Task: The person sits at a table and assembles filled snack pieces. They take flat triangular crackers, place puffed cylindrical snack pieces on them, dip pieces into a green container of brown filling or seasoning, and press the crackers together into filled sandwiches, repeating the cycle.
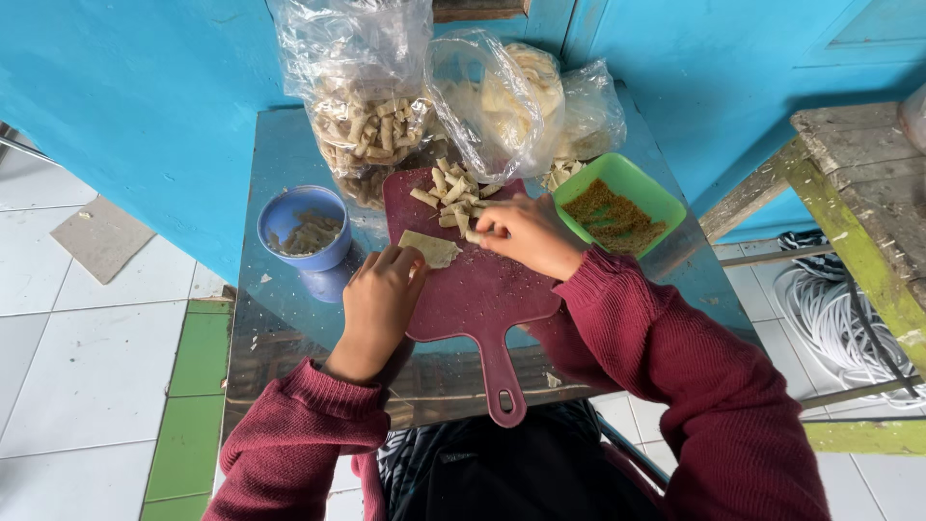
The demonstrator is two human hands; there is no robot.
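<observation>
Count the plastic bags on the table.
2. One bag of small rolls stands at the back left; the other bag, holding flat pale wrappers, lies at the back right. More could be hidden behind them.

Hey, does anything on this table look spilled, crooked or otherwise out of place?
Mostly tidy. The maroon cutting board lies with its handle past the table edge, and pale crumbs dot the board and tabletop. A few rolled pieces lie loose behind the green bowl.

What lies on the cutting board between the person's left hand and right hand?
In the head view, a flat pale wrapper sheet lies on the maroon cutting board, between the left hand and the right hand, touching the left fingertips.
</observation>
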